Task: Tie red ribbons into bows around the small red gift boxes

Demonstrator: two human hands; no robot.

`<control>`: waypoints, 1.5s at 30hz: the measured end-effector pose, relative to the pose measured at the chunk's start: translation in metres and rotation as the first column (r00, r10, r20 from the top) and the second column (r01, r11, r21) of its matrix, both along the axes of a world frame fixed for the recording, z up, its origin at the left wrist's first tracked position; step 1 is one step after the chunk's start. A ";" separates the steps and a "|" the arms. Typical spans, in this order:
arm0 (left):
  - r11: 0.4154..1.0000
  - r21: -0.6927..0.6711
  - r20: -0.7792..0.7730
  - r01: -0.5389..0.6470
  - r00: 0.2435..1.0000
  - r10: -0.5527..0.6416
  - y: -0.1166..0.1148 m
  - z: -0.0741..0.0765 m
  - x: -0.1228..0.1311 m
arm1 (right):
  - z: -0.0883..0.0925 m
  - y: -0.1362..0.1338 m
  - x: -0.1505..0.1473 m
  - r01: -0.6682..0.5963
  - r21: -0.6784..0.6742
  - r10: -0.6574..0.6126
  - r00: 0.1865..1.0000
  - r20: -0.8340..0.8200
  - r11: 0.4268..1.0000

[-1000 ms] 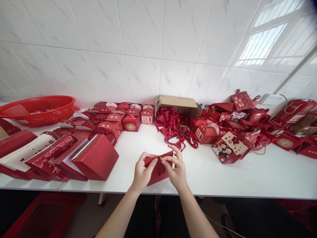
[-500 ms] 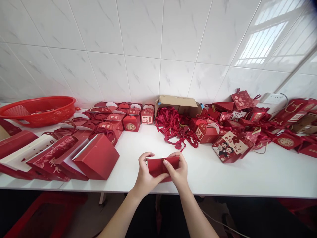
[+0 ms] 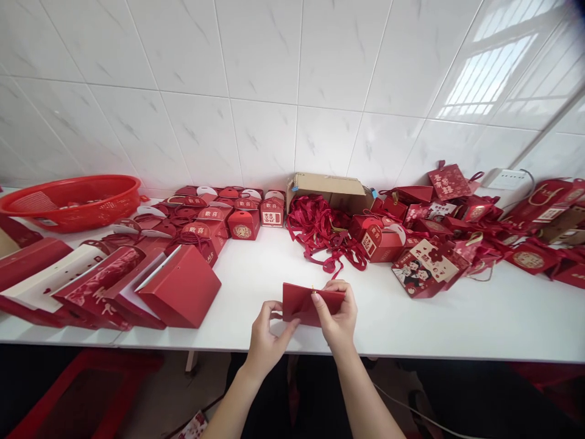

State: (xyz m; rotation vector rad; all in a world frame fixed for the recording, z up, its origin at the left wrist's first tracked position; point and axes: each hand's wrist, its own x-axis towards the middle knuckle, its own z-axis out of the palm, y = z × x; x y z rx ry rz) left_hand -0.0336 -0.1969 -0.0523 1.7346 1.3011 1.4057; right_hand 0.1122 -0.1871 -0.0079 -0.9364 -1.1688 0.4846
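Near the front edge of the table, a plain dark-red paper gift box is held up, its wide side toward me. My right hand grips its right part, thumb pressed on the top edge beside a tiny gold-coloured bit and fingers behind. At the lower left, my left hand pinches the box between thumb and curled fingers. Beyond both hands lies a tangled heap of red ribbons. The back of the held box and most of the right fingertips are hidden.
Larger red boxes lean in a row at left, with small handled boxes behind them. A red plastic basket stands far left. An open cardboard box sits behind the ribbons. Decorated boxes pile up at right.
The red gift box has moved slightly right and up with my right hand. My left hand has slid lower on its left side, uncovering more of it.
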 end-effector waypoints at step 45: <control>0.890 -0.254 0.109 0.378 0.926 -0.362 -0.014 0.110 -0.024 | 0.022 -0.035 0.007 -0.235 0.199 0.135 0.899 0.417 0.951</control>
